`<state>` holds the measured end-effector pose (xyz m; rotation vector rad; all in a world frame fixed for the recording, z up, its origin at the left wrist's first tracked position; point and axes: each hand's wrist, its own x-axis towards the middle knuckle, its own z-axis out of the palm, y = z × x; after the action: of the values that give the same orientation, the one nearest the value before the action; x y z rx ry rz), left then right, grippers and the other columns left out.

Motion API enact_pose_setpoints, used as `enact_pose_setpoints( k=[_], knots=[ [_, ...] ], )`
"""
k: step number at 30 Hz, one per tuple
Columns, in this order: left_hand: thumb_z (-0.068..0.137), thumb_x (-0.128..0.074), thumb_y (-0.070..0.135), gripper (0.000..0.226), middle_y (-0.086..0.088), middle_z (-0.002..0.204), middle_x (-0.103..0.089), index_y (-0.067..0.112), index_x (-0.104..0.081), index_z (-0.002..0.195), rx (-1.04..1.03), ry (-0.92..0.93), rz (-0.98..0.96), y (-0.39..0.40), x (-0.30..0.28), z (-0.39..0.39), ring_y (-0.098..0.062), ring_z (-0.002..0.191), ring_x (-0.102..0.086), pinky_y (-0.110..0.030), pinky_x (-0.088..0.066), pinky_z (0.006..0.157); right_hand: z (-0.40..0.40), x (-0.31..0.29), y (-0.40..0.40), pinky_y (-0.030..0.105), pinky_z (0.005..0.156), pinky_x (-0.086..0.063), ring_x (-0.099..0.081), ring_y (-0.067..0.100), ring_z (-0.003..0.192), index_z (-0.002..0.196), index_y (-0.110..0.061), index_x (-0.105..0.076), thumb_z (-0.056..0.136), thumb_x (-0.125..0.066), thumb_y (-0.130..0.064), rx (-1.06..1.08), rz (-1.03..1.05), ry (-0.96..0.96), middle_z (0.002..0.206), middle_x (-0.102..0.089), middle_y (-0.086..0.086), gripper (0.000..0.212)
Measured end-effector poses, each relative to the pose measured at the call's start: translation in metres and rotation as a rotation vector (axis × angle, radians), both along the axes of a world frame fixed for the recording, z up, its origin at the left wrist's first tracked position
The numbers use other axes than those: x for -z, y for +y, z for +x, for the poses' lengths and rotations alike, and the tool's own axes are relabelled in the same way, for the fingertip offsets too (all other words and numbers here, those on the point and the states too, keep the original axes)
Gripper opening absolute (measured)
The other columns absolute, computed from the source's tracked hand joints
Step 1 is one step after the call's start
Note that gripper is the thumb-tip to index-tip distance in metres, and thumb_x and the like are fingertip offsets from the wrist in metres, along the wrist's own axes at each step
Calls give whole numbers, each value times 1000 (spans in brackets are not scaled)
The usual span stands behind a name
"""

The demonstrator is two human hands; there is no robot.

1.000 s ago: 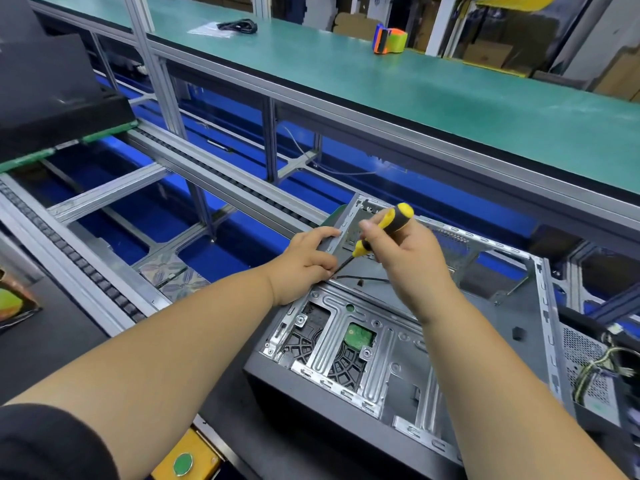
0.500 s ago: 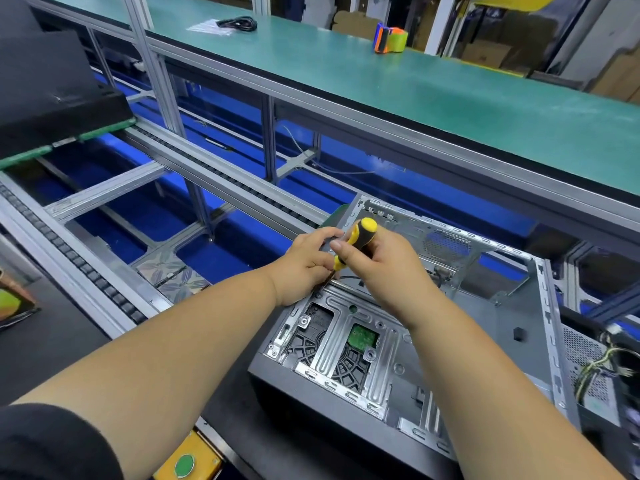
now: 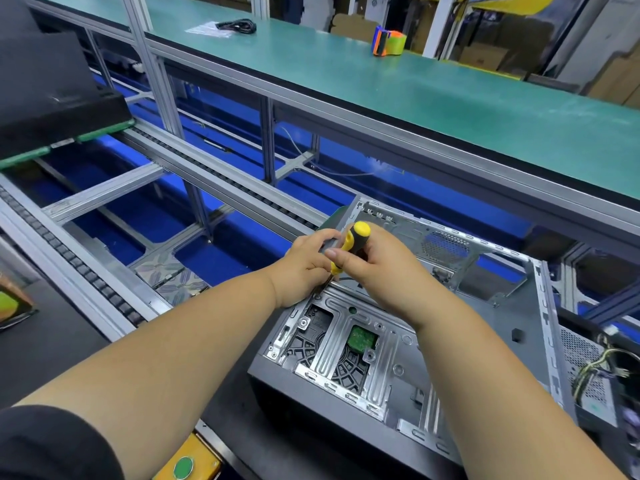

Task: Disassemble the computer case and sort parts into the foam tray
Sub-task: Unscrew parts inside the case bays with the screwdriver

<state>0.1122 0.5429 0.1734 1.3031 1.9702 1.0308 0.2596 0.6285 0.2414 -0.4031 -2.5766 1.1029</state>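
An open grey computer case [image 3: 540, 306] lies on its side at the lower right, its silver drive cage [image 3: 346, 344] facing up with a green circuit board showing through. My right hand [image 3: 377, 268] grips a yellow and black screwdriver [image 3: 353, 240], held nearly upright with its tip down at the cage's far left corner. My left hand [image 3: 304, 265] holds the case's left edge right beside the screwdriver, fingers curled over the metal. The screwdriver's tip is hidden between my hands.
A conveyor frame with aluminium rails [image 3: 214, 171] and blue flooring runs to the left. A green bench [image 3: 415, 84] behind holds a tape dispenser [image 3: 388, 43] and a black cable [image 3: 239, 25]. A black case [image 3: 45, 88] sits far left. A yellow box with a green button [image 3: 183, 467] is below.
My right hand has swung the screwdriver from a slant to nearly upright and shifted left, close against my left hand. My left hand has stayed on the case edge.
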Motion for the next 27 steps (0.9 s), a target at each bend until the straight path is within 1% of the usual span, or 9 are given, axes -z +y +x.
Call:
enact_pose_setpoints(
  k=[4,8,11,14,16,18,21,25,27],
  knots=[
    [85,-53,8,41,-12,112,-50,46,-44,97,-15,29,-3,0,-5,3,-29,98,-55,-46,-52,83,-3,-4,-2,22,67,-41,-54,-2,79,85,-35,-56,91,-67,-39,-19,43,-30,88,-57,-11,13],
    [86,-56,1,37,4,85,-47,36,-44,81,-36,57,32,2,-4,5,-11,76,-48,-16,-45,65,-7,-7,-4,40,74,-51,-60,15,84,97,-26,-50,81,-78,-33,63,13,57,87,-63,-7,33],
    [86,-56,-1,34,2,90,-48,32,-47,85,-40,5,46,1,-7,8,-11,79,-50,-19,-47,67,-5,-7,-4,48,79,-52,-62,19,86,95,-24,-52,81,-79,-29,41,-16,79,86,-64,-5,31],
    [88,-53,-2,36,4,92,-45,33,-46,85,-52,-31,52,-1,-11,12,-7,82,-47,-9,-45,66,-5,-7,0,49,86,-52,-65,22,94,97,-18,-60,82,-78,-18,-5,-84,80,92,-68,-1,23],
    [88,-51,-6,38,4,92,-47,32,-48,87,-71,-93,59,-4,-13,13,-11,86,-50,-21,-49,78,-5,-7,3,50,89,-53,-68,23,97,98,-16,-63,86,-73,-5,-68,-208,87,96,-72,2,19],
    [89,-51,-6,24,-7,99,-56,16,-58,96,-52,-97,18,-5,-12,12,-23,95,-57,-35,-49,89,-5,-6,3,48,90,-55,-69,20,98,104,-15,-64,91,-61,5,-154,-334,79,99,-74,1,24],
    [91,-46,-8,19,-19,101,-60,-5,-58,105,-36,-47,-30,-3,-15,13,-28,93,-57,-28,-50,83,-6,2,-2,41,81,-52,-63,16,95,122,-6,-50,98,-44,8,-247,-516,109,99,-68,6,29],
    [89,-42,-12,19,-19,93,-54,3,-53,88,-66,-17,-32,0,-20,16,-28,86,-50,-41,-49,78,-13,16,-16,34,83,-38,-52,21,93,117,-7,-38,92,-47,-10,-254,-798,223,91,-56,11,27],
    [88,-40,-12,30,-7,80,-45,15,-44,76,-61,22,-74,-3,-14,12,-22,80,-44,-30,-44,69,-19,23,-21,37,85,-36,-51,20,89,113,-7,-37,89,-49,-12,-227,-848,266,86,-56,9,27]
  ],
)
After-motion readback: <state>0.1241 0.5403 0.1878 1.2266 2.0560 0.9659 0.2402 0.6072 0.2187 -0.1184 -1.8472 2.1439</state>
